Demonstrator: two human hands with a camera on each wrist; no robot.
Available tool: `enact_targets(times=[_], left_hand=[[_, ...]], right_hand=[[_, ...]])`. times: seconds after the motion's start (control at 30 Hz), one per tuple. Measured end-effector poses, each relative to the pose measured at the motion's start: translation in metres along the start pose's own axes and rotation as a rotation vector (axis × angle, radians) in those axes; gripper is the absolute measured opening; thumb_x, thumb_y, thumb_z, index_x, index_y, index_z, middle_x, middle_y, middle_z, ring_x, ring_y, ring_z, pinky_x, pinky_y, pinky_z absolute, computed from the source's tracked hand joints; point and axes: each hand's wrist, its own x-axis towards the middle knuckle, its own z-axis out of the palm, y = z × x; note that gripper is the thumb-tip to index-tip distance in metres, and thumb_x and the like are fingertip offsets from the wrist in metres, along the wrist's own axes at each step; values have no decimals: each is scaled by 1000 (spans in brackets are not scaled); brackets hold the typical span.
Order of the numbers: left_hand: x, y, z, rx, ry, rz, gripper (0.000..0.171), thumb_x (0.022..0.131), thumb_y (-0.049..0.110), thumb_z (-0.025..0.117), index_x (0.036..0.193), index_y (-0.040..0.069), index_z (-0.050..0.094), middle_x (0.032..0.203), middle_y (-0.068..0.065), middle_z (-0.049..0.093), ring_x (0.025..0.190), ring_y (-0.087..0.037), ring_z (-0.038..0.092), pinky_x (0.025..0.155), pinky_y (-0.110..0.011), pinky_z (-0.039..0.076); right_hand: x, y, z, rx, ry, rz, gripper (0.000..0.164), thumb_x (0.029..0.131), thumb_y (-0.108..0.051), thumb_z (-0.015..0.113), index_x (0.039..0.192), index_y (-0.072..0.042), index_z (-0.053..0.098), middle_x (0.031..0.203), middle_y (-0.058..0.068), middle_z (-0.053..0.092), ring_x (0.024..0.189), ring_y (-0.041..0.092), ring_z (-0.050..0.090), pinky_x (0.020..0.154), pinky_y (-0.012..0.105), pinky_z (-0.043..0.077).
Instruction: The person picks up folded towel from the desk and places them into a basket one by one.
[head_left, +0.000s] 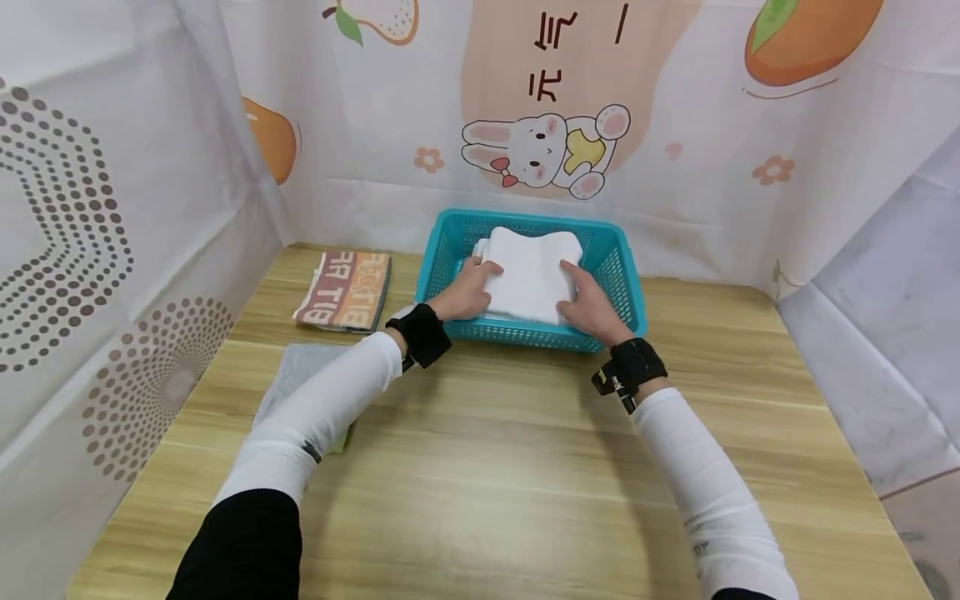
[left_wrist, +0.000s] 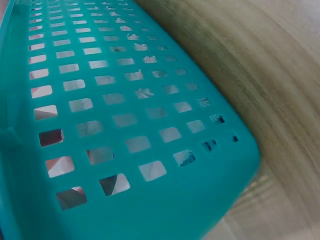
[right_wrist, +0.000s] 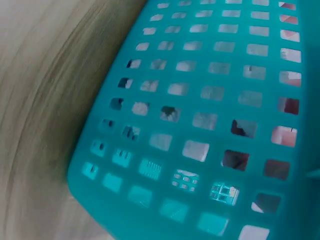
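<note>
A white folded towel (head_left: 531,275) lies in a teal perforated basket (head_left: 525,332) at the back of the table, with more white cloth showing under its left edge. My left hand (head_left: 463,292) reaches over the front rim and grips the towel's left side. On the opposite side, my right hand (head_left: 594,310) holds the right edge, its index finger and thumb spread along it. Both wrist views show mostly the basket's outer wall (left_wrist: 165,205) (right_wrist: 107,205), with white cloth and bits of the hands visible through the holes.
Left of the basket lies a folded towel with red and orange lettering (head_left: 345,290). In front of it a grey cloth (head_left: 300,362) is partly covered by my left forearm, with a green edge (head_left: 339,442) showing below. A printed curtain (head_left: 375,125) hangs behind the table.
</note>
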Motion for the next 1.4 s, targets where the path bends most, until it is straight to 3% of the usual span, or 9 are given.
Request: enact_targets(times=[0.2, 0.33, 0.47, 0.57, 0.63, 0.73, 0.77, 0.83, 1.4], left_hand=[[-2, -2, -1, 14, -30, -22, 47, 103, 0, 42, 149, 6, 36, 157, -22, 19, 135, -29, 32, 92, -35, 34], [-3, -3, -1, 35, -61, -58, 45, 103, 4, 42, 148, 5, 37, 154, -25, 25, 117, -30, 34, 85, -38, 30], [-4, -3, -1, 52, -76, -81, 44, 103, 6, 42, 147, 4, 37, 146, -25, 34, 105, -29, 38, 83, -36, 31], [-4, -4, -2, 62, -84, -94, 43, 102, 8, 43, 145, 3, 38, 118, -20, 48, 85, -27, 38, 75, -33, 31], [-4, -4, -3, 58, -101, -109, 43, 103, 9, 42, 145, 4, 37, 95, -13, 48, 74, -22, 34, 70, -32, 29], [-2, -5, -4, 44, -143, -128, 43, 104, 10, 40, 146, 4, 34, 72, -6, 35, 60, -19, 26, 64, -31, 26], [-2, -5, -4, 38, -152, -133, 43, 104, 10, 40, 147, 4, 34, 70, -4, 34, 59, -17, 25, 64, -31, 26], [-1, -5, -4, 30, -163, -140, 44, 104, 9, 40, 147, 4, 34, 70, -3, 34, 58, -16, 25, 63, -31, 26], [-3, -6, -3, 8, -173, -109, 48, 106, 13, 34, 153, 4, 31, 72, -3, 37, 59, -16, 27, 69, -31, 30]], right_hand=[[4, 1, 0, -77, -32, 19, 73, 94, 4, 49, 158, -1, 16, 163, 22, 17, 150, 36, 16, 118, 51, 21], [4, 2, 2, -137, -7, 37, 68, 95, 0, 51, 156, 4, 19, 163, 26, 12, 151, 40, 10, 118, 52, 21], [3, 1, 5, -161, 60, 49, 60, 95, -1, 52, 150, 10, 32, 159, 30, 16, 147, 43, 20, 115, 53, 28], [2, -1, 7, -161, 73, 61, 53, 94, -3, 50, 145, 10, 41, 154, 28, 31, 141, 41, 33, 112, 52, 33], [2, -2, 9, -166, 42, 70, 43, 96, -5, 46, 137, 10, 50, 143, 28, 45, 126, 39, 46, 106, 48, 40], [1, -1, 9, -175, -18, 62, 20, 98, -7, 41, 93, 5, 56, 98, 20, 52, 84, 31, 50, 79, 39, 44], [1, -1, 9, -176, -36, 56, 21, 99, -7, 39, 81, 0, 47, 86, 14, 42, 74, 28, 43, 71, 36, 39], [1, 0, 9, -162, -61, 43, 29, 99, -7, 38, 73, -10, 26, 80, 7, 21, 64, 23, 26, 64, 34, 28], [2, -1, 9, -191, -88, 58, 27, 99, -9, 38, 74, -11, 29, 80, 7, 25, 64, 22, 30, 63, 32, 29]])
